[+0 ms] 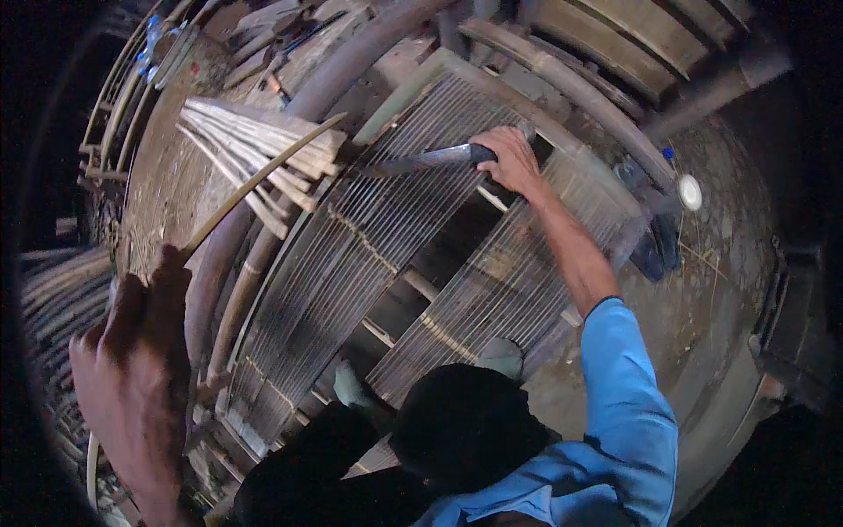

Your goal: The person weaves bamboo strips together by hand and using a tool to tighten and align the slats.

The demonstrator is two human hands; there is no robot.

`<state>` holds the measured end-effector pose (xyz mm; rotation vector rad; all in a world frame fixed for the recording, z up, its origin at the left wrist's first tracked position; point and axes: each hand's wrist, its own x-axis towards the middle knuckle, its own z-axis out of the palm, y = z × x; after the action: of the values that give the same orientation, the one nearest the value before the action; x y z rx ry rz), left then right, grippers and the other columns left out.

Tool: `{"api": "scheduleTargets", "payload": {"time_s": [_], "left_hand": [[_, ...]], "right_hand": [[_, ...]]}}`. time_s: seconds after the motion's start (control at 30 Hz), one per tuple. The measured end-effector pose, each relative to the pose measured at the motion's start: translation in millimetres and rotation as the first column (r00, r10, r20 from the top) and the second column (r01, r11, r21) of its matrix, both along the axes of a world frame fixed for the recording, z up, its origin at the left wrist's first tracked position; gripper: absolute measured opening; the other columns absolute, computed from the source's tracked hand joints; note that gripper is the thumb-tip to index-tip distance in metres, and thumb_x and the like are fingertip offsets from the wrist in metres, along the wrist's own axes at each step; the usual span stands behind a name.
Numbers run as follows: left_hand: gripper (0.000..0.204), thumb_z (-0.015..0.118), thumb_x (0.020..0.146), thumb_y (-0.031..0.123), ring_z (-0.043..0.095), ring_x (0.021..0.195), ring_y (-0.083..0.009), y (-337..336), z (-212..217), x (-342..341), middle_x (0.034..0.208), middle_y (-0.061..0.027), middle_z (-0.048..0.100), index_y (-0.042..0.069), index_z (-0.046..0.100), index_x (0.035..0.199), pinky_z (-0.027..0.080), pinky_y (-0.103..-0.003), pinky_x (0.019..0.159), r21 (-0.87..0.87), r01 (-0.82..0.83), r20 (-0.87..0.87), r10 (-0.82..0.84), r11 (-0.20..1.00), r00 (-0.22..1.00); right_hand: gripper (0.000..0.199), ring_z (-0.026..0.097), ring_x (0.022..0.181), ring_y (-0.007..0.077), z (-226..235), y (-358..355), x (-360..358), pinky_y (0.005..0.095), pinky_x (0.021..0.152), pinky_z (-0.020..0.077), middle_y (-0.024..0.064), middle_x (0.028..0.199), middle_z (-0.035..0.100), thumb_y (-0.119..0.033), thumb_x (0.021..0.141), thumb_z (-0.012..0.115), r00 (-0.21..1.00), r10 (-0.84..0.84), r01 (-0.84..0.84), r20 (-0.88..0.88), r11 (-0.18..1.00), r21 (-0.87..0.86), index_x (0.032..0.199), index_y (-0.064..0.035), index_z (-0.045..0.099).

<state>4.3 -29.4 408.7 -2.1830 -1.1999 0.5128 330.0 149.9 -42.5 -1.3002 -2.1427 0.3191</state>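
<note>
My left hand (140, 351) is closed around a thin, tan stick (255, 189), which looks like split bamboo. The stick slants up and to the right, its far end passing over a bundle of pale split sticks (255, 140). Wrapped around the dark handle of a long knife, perhaps a machete, is my right hand (509, 158). The knife's blade (417, 162) points left over the slatted platform (351, 263), with its tip close to the thick ends of the bundle. Blade and stick appear apart.
Thick bamboo poles (237, 290) run along the platform's left side, and another pole (571, 88) lies beyond it. Many long rods (70, 299) are stacked at far left. At right are a white round object (689, 192) and a dark object (654, 250). My feet (500, 358) rest on the platform.
</note>
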Motion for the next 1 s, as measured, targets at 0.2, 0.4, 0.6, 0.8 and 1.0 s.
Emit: {"api": "scheduleTargets", "payload": {"time_s": [0.2,0.4,0.6,0.8,1.0], "left_hand": [[0.025,0.072,0.083,0.006,0.060,0.055,-0.0222,-9.3,19.4,-5.8,0.081,-0.0095,0.061,0.006,0.071,0.108,0.043,-0.034,0.047,0.026,0.032,0.017,-0.033,0.999,0.999],[0.015,0.072,0.086,0.010,0.056,0.055,-0.0178,-4.2,22.4,11.0,0.077,-0.0061,0.059,0.008,0.072,0.101,0.040,-0.032,0.047,0.029,0.122,0.078,-0.123,0.992,0.989],[0.025,0.076,0.081,0.011,0.063,0.080,-0.0257,-4.5,23.8,20.3,0.089,-0.0107,0.066,0.010,0.074,0.105,0.047,-0.037,0.068,-0.054,0.086,0.223,-0.072,0.995,0.972],[0.035,0.078,0.077,0.013,0.063,0.098,-0.0265,0.5,-11.9,-19.2,0.101,-0.0131,0.067,0.007,0.072,0.111,0.051,-0.037,0.080,0.246,0.155,0.449,-0.255,0.957,0.856],[0.029,0.066,0.092,0.014,0.061,0.083,-0.0165,-44.6,-76.2,-40.9,0.096,-0.0097,0.064,0.002,0.064,0.118,0.048,-0.028,0.068,0.265,-0.102,0.939,-0.280,0.959,-0.200]], "right_hand": [[0.055,0.057,0.119,0.0313,45.0,36.2,-44.6,0.0432,0.107,0.0399,0.0111,0.123,0.066,-0.014,0.072,0.084,0.987,-0.026,0.058,-0.160,0.979,0.195,0.123,-0.0094,0.065],[0.047,0.061,0.114,0.0304,187.0,-19.9,-55.1,0.0416,0.101,0.0462,0.0129,0.119,0.067,-0.034,0.088,0.076,0.811,0.003,0.167,-0.585,0.957,0.237,0.125,-0.0077,0.065],[0.028,0.068,0.090,0.0248,237.1,-88.9,-118.2,0.0359,0.080,0.0540,0.0121,0.098,0.072,-0.027,0.089,0.076,0.772,0.546,-0.353,-0.327,0.795,0.494,0.106,-0.0049,0.070],[0.009,0.068,0.064,0.0184,214.9,-147.2,-131.2,0.0300,0.060,0.0523,0.0090,0.074,0.068,-0.011,0.088,0.074,0.784,0.285,-0.302,-0.552,0.951,0.062,0.091,-0.0035,0.070],[0.021,0.069,0.087,0.0180,155.6,-236.8,-233.0,0.0303,0.078,0.0547,0.0100,0.092,0.069,0.007,0.088,0.050,0.332,0.218,-0.607,-0.918,0.794,-0.032,0.101,0.0004,0.066]]}}
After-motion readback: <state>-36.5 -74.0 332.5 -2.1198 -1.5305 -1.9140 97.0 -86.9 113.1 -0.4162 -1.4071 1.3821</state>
